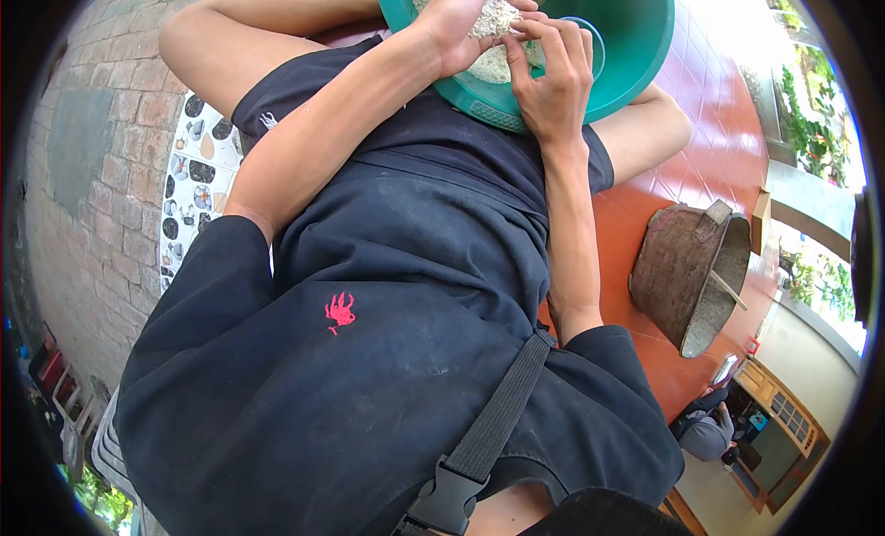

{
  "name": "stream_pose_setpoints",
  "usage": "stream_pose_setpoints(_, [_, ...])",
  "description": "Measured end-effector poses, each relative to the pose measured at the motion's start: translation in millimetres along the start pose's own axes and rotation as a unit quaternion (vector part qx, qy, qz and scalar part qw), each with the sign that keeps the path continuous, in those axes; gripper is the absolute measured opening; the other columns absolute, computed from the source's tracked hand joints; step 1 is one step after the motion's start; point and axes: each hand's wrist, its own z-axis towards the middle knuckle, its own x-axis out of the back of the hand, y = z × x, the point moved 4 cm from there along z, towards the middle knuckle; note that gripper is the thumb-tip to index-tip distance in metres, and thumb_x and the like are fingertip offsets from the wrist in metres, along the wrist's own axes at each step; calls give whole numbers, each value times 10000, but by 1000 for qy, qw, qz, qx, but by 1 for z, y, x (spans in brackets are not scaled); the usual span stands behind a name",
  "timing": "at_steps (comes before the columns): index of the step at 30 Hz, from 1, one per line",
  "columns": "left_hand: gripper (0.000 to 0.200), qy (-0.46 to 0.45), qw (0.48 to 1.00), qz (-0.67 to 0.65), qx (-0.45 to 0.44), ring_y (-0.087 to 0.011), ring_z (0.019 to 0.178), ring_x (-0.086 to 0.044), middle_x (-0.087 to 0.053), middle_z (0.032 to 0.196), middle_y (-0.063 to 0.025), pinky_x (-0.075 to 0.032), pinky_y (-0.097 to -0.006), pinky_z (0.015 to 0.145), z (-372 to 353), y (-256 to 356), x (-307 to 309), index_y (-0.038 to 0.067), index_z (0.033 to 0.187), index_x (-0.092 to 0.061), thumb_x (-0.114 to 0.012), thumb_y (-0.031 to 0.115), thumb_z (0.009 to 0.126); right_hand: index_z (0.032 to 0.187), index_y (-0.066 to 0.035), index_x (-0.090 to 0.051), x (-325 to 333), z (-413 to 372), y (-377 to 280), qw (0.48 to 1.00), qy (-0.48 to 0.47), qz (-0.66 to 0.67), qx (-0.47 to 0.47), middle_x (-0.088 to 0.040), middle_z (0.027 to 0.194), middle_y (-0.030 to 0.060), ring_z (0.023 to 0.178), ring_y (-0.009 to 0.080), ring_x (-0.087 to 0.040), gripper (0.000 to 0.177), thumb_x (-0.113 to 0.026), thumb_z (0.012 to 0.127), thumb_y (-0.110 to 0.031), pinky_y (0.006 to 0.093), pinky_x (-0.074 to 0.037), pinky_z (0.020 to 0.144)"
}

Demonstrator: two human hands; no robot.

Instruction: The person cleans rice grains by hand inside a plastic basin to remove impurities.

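**A:** Outdoors, by the look of it: an orange tiled floor [728, 158] on the right, brick paving [101, 167] on the left, and a pebble-patterned strip [189, 195] between the bricks and the seated person.

**B:** And the work sits in the lap. A green basin [636, 38] rests between the legs at the top of the view, with white grain [489, 66] heaped inside it.

**A:** What are the hands doing?

**B:** The left hand [456, 24] is cupped, fingers curled around a clump of the grain and holding it just above the heap. The right hand [553, 80] is bent over the near rim, thumb and forefinger pinching at that same clump. The two hands touch.

**A:** So, at a guess, picking through the grain a handful at a time?

**B:** That's my reading. The pinch is fine work, so any move from here calls for small finger motion and a level basin. The grain is loose, and the near rim tilts toward the body.

**A:** There's a pale-blue round rim [590, 43] beside the right fingers.

**B:** Some small vessel inside the basin. I can't tell more.

**A:** Room to move?

**B:** Tight at the elbows, since both forearms cross the torso. The floor to the right is open as far as a rusty metal bucket [687, 269] lying on its side, well apart from the basin. Beyond that are a low wall [811, 204] and another person [705, 435], far off.
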Motion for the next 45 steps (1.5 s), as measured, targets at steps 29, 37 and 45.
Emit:
stream_pose_setpoints(29, [378, 9, 999, 50, -12, -254, 878, -702, -702, 987, -157, -592, -361, 786, 2, -3, 0, -50, 1110, -637, -371, 218, 1087, 918, -60, -699, -1, -3, 5, 995, -28, 49, -80, -666, 865, 48, 821, 246, -615, 108, -779, 846, -65, 380, -496, 751])
stream_pose_setpoints(37, [375, -24, 1000, 20, -2, -271, 883, -704, -700, 990, -167, -593, -376, 805, 11, -9, 8, -52, 1103, -634, -371, 215, 1082, 926, -44, -650, -3, -5, 8, 997, -21, 3, -74, -630, 916, 79, 876, 295, -587, 59, -705, 915, -62, 415, -460, 794])
stream_pose_setpoints(45, [401, 42, 999, -9, 3, -335, 945, -717, -697, 1043, -240, -626, -404, 857, -3, 4, -5, -105, 1139, -589, -348, 212, 1088, 946, -8, -570, 10, -10, 18, 978, 107, 13, -180, -581, 918, 127, 888, 310, -540, 95, -652, 953, -54, 412, -438, 805])
